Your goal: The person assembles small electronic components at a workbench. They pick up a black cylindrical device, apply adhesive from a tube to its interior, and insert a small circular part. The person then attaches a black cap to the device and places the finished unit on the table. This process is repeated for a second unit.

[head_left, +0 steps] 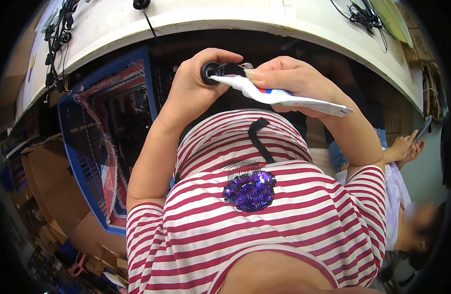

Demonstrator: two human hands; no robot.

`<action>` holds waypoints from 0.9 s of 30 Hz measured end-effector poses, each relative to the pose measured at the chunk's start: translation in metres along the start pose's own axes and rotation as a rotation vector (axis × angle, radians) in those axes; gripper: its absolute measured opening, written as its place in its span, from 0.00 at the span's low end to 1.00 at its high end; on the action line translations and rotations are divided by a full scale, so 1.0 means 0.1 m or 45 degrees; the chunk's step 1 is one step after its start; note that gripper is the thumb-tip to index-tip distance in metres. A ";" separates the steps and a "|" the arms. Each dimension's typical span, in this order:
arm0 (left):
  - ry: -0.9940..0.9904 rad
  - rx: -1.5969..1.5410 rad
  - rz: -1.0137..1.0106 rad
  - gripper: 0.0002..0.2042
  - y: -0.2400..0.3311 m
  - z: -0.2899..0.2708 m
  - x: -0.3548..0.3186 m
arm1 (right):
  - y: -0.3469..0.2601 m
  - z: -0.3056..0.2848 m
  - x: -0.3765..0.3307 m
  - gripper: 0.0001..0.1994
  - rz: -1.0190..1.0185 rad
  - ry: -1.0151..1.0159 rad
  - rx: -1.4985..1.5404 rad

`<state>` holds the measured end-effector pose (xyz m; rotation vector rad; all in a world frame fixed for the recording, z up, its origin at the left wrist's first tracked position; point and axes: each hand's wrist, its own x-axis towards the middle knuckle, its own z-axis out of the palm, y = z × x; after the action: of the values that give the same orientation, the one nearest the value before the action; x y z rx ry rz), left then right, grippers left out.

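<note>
My left hand (190, 87) is closed round a small black ring-shaped part (209, 73), its round opening facing me. A darker piece beside the ring stretches toward my right hand, but its shape is hard to make out. In my right hand (299, 81) is a white squeeze tube (257, 94) with blue and red print, gripped between thumb and fingers. The tube's narrow nozzle points left and reaches the opening of the black part. Its flat end sticks out to the right, below my right wrist. Both hands are raised in front of my striped shirt, just short of the table edge.
A white table (225, 14) curves across the far side, with black cables (56, 49) at left and a cable bundle (365, 17) at right. On the left stands a blue crate (78, 161) with a striped woven lining, beside cardboard boxes (51, 186). At right another person holds a phone (423, 128).
</note>
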<state>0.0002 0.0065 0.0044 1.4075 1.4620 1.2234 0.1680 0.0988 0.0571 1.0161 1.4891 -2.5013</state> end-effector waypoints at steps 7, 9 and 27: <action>-0.061 -0.380 -0.203 0.18 -0.03 -0.07 0.05 | -0.27 -0.37 0.13 0.13 -0.472 0.124 -0.058; -0.149 -0.647 -0.165 0.15 -0.06 -0.06 0.05 | -0.52 -0.57 0.24 0.12 -0.562 0.328 -0.227; 0.071 -0.541 0.079 0.27 -0.12 -0.17 -0.06 | -0.76 -0.46 0.37 0.14 -0.558 0.313 -1.276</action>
<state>-0.0186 -0.0013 -0.0036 1.1421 1.1135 1.5171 0.1345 0.1863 0.0795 0.8388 2.7989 -1.3738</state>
